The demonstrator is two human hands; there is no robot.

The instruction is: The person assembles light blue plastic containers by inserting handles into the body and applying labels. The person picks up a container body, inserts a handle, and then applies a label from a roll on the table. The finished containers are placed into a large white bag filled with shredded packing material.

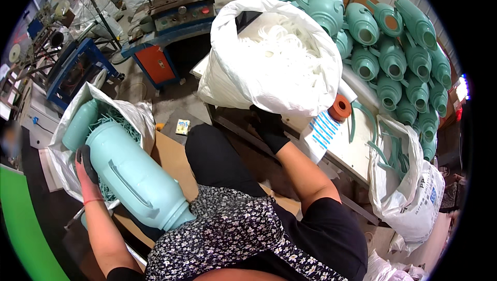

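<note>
A pale teal thermos jug shell with a side handle lies slanted across my lap, its narrower neck toward my body. My left hand, in a dark glove, grips it near its wide far end. Under the near edge of a big white sack is my right hand, also dark-gloved. Its fingers blend into shadow at the sack's bottom, so their pose is unclear. White plastic rings fill that sack. Left of my knees, another white sack holds teal strips and a second teal shell.
Teal jug shells are stacked at the right back. On the white table lie an orange-brown tape roll and a sheet with blue stripes. A sack of teal strips hangs by its edge. A machine with an orange cabinet stands behind.
</note>
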